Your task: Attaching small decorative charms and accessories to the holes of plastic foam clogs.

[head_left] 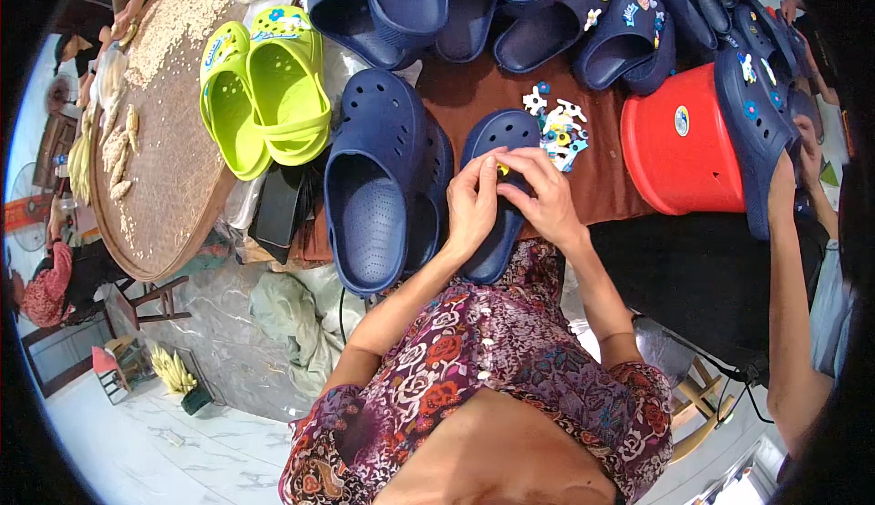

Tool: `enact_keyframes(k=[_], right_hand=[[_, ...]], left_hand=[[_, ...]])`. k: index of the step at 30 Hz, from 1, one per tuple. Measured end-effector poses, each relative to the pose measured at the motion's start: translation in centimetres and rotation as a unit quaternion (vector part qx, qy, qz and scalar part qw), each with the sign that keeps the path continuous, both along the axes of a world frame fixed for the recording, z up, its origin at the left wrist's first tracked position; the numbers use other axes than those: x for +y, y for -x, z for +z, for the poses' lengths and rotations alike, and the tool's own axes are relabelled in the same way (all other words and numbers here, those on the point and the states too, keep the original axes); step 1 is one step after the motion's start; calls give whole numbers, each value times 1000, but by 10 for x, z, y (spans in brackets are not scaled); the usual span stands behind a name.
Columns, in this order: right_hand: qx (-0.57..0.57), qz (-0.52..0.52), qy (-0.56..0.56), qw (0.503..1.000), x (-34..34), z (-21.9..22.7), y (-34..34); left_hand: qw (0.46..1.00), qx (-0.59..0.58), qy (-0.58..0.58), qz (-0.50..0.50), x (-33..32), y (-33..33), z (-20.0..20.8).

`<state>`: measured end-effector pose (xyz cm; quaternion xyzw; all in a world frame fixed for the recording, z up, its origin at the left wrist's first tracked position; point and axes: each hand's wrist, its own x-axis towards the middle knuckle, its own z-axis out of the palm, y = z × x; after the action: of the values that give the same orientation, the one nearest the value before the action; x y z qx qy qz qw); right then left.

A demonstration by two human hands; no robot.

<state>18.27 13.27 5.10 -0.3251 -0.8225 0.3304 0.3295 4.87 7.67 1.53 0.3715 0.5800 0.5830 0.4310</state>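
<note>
A navy blue foam clog (501, 241) lies in front of me at the table's near edge, its holed toe pointing away. Over its upper my left hand (474, 206) and my right hand (547, 195) meet, fingertips pinched together. Between them shows a bit of a small yellow shoe charm (503, 170), mostly covered by the fingers. A loose pile of small white, blue and yellow charms (563, 131) sits just beyond the clog. To the left stand more plain navy clogs (369, 204), close by my left hand.
Lime green clogs (264, 95) with charms stand at the left, beside a woven tray (182, 177) of pale kernels. Decorated navy clogs (547, 26) line the back. A red bucket (684, 145) is at the right, where a co-worker's arm (786, 268) holds another navy clog (752, 131).
</note>
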Motion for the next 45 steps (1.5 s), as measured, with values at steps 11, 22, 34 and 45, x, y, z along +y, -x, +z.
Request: enact_keyframes(k=[11,22,34,45], right_hand=[[10,-171,45,984,16,-23,-10],[-97,-270,-80,955,89,-86,-65],[-288,-155,-106,939,131,-102,-23],[-3,-198,-18,980,40,-45,-35]], left_hand=[[997,68,-28,1,-15,2,12],[951,305,-34,-41,-23,7,-15],[961,274,-43,-11,-22,7,-18],[971,231,-46,39,-12,5,-15]])
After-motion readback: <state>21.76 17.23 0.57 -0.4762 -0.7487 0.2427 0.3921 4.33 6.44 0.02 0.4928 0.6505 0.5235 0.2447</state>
